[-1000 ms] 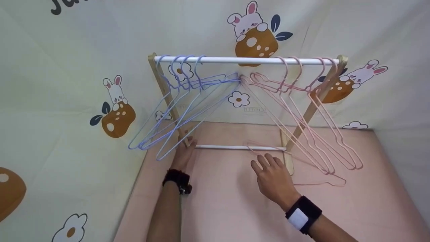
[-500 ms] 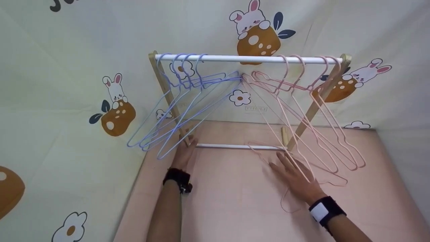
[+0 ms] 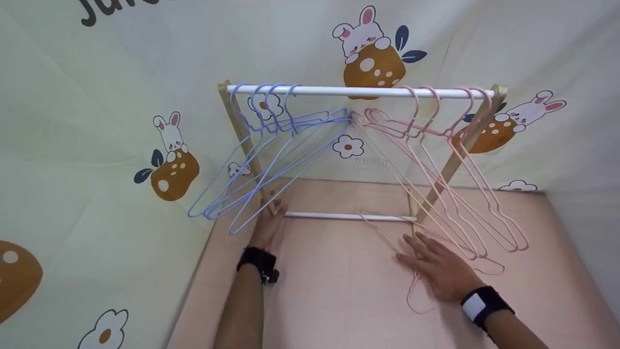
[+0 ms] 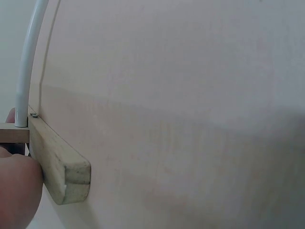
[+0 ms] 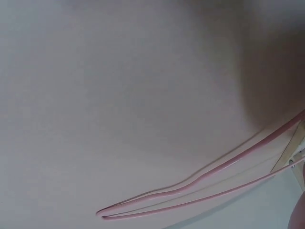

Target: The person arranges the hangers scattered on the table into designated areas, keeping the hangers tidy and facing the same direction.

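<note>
A small clothes rack has a white top rail [image 3: 339, 91] and wooden side posts. Several blue hangers [image 3: 271, 165] hang at its left, several pink hangers [image 3: 465, 194] at its right. My left hand [image 3: 267, 225] grips the foot of the left post; the left wrist view shows the wooden foot [image 4: 62, 167] beside my fingers. Over the rack's right foot lies my right hand [image 3: 443, 269], its fingers fairly straight, above a loose pink hanger [image 3: 420, 306] lying on the pink surface. My right hand partly hides this hanger and the foot; contact with either is unclear.
The rack's white lower bar [image 3: 339, 216] runs between its feet, just above the pink surface [image 3: 329, 281]. A pale cloth wall [image 3: 97, 169] printed with rabbits and flowers stands behind the rack and along the left side.
My right hand has moved right and slightly down, from left of the rack's right foot to over it, uncovering the loose hanger's hook. My left hand stays at the left post.
</note>
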{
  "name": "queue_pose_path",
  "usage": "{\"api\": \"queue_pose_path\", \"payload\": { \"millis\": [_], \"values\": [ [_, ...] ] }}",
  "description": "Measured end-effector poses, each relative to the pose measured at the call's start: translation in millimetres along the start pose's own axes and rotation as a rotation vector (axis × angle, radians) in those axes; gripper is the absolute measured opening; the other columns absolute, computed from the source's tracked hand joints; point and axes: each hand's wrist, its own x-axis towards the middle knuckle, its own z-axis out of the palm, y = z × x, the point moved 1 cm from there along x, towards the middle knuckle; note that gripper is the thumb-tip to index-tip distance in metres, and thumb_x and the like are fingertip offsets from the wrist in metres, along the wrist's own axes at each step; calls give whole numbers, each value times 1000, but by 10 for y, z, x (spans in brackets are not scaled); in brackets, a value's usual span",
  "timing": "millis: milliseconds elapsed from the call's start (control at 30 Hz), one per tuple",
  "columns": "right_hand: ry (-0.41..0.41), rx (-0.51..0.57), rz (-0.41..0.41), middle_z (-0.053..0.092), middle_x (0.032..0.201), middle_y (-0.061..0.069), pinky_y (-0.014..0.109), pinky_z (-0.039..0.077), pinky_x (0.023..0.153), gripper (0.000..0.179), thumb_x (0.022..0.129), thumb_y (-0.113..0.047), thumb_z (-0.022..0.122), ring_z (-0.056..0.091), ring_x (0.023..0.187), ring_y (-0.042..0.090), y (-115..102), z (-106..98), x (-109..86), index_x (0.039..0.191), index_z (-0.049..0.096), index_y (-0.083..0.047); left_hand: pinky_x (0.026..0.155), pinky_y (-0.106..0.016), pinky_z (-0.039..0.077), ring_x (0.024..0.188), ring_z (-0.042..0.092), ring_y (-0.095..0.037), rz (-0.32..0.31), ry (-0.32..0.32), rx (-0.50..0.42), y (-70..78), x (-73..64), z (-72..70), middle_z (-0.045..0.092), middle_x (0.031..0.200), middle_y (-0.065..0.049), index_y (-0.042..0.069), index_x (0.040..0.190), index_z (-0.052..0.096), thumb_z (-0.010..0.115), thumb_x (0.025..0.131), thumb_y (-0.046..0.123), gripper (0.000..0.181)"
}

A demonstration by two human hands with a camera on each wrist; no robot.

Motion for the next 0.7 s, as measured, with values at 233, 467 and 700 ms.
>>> {"api": "queue_pose_path", "payload": {
  "millis": [233, 467, 700],
  "values": [
    [-49, 4, -39, 49, 168, 15, 44, 14, 135, 56, 99, -11, 68, 47, 151, 43, 59, 81, -11, 152, 69, -29, 124, -67, 31, 151, 42, -42, -15, 5, -14, -18, 20, 6, 45, 162, -15, 20, 172, 27, 63, 114, 28, 69],
    [-53, -67, -79, 65, 150, 15, 55, 56, 102, 48, 98, -20, 75, 63, 136, 39, 29, 91, 108, 145, 73, -19, 123, -67, 33, 150, 43, -44, -6, 10, 16, -28, 33, -4, 45, 161, -17, 17, 173, 26, 62, 115, 26, 69],
    [-92, -110, -152, 71, 129, 13, 48, 58, 97, 44, 92, -17, 78, 68, 121, 34, 20, 103, 303, 134, 74, -6, 126, -67, 29, 154, 38, -46, 4, 5, -14, -15, 64, 11, 43, 162, -22, 13, 171, 27, 61, 114, 21, 67]
  ]
}}
